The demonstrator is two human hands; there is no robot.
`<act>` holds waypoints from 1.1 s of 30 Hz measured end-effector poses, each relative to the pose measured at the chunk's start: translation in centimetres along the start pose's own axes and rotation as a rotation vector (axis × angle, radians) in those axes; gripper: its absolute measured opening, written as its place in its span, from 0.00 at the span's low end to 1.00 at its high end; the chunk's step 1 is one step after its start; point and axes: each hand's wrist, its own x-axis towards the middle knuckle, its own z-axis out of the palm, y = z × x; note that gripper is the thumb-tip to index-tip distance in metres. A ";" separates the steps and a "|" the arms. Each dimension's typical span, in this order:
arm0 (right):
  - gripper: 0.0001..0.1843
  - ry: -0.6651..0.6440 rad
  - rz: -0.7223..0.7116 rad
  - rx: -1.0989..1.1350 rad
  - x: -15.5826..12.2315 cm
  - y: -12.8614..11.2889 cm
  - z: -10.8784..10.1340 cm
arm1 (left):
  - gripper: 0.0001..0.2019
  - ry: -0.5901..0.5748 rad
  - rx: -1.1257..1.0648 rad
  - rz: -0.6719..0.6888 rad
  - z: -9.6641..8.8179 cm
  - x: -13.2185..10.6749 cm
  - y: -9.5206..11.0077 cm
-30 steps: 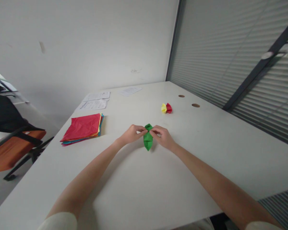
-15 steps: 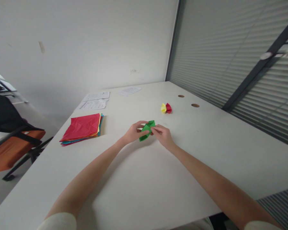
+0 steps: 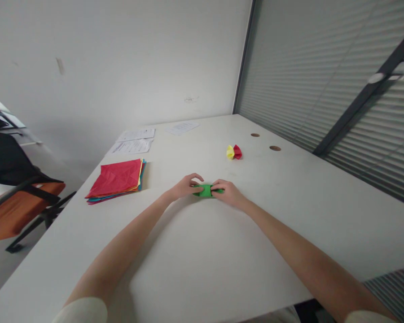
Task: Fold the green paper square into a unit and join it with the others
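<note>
A small folded green paper (image 3: pixel 206 191) lies between my two hands, low over the white table. My left hand (image 3: pixel 186 186) pinches its left end, thumb in front, with the index finger lifted and curved above. Its right end is gripped by my right hand (image 3: pixel 229 193), whose fingers cover part of the paper. Beyond the hands, slightly to the right, sits a folded yellow and red paper piece (image 3: pixel 234 152), pinched in at the middle like a bow.
On the left of the table (image 3: pixel 175 269) rests a stack of coloured paper sheets (image 3: pixel 116 177), red on top. Printed sheets (image 3: pixel 133 146) lie at the back left. Two round holes (image 3: pixel 275 148) pierce the table's right side. An orange chair (image 3: pixel 23 202) stands beyond the left edge.
The green paper has turned from a slanted position to lying level, and it is lower. My right hand has shifted onto its right end; my left hand stays at the left.
</note>
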 end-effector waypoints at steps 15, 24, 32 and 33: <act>0.04 0.035 0.028 -0.248 -0.3 0.5 1.2 | 0.08 0.066 0.592 0.110 0.3 0.7 -2.2; 0.05 0.012 0.032 -0.155 -0.3 0.4 1.2 | 0.08 0.086 0.632 0.089 0.4 1.0 -2.7; 0.03 0.061 0.104 -0.338 -0.3 0.6 1.4 | 0.04 0.171 0.569 0.087 0.2 1.2 -3.6; 0.03 0.063 0.122 -0.350 -0.3 0.6 1.4 | 0.05 0.177 0.566 0.072 0.2 1.2 -3.7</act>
